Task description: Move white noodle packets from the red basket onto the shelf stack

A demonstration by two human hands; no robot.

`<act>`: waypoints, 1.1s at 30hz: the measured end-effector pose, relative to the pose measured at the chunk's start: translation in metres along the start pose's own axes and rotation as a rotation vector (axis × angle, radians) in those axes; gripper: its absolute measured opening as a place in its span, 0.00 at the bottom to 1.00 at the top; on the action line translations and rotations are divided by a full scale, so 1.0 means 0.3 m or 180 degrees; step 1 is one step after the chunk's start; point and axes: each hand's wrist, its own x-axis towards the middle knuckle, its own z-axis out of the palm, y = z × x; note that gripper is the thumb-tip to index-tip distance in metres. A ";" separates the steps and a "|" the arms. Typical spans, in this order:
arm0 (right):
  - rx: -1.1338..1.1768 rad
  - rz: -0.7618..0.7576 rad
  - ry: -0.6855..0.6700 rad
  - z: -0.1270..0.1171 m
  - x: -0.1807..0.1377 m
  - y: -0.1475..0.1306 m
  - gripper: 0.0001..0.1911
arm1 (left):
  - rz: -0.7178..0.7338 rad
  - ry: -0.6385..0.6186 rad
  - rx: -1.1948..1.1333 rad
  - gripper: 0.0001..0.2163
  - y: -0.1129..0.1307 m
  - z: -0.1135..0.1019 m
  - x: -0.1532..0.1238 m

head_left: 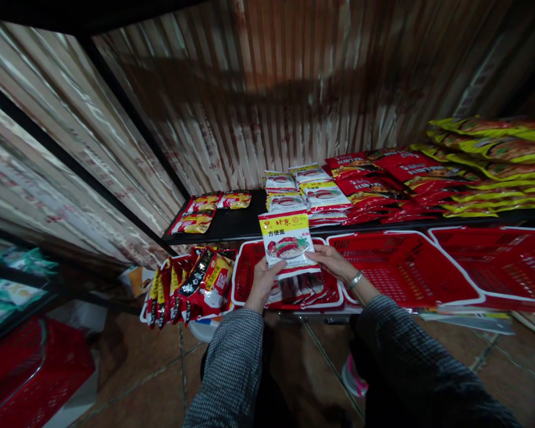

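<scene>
A white, yellow and red packet of instant noodles (286, 241) is held up in front of the shelf's edge. My left hand (264, 279) pinches its lower left corner, thumb on the front. At the lower right edge my right hand (334, 261), with a silver bracelet at the wrist, grips it too. Below the packet stands a red basket (245, 279) with a white rim, and more packets lie inside it. Behind, stacks of matching white noodle packets (323, 195) rest on the black shelf (238, 223).
Red noodle packets (361, 184) and yellow ones (494, 148) are piled farther right on the shelf. A basket of red and black packets (205, 282) stands at left. Two more red baskets (396, 261) line up to the right. A black shelf post (129, 113) rises at left.
</scene>
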 end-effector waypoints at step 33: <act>-0.0117 -0.0287 0.0509 0.090 -0.086 -0.047 0.20 | -0.0102 -0.0157 -0.0360 0.23 0.036 0.003 -0.026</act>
